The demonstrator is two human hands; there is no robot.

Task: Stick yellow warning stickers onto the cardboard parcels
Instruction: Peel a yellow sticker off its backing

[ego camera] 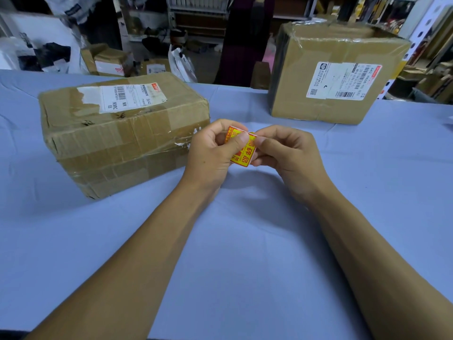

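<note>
Fingers (241, 139) pinch glossy square sticker (242, 150)

I see a table (245, 266) covered in pale blue cloth. On it, a low taped cardboard parcel (117, 138) lies at centre left, and a taller cardboard parcel (335, 77) stands at upper right, well apart.

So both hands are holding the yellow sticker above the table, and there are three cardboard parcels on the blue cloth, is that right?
Not quite: the head view shows two parcels on the blue cloth, the left parcel and the right parcel, not three. The rest holds: the left hand and right hand hold the yellow sticker above the table.
</note>
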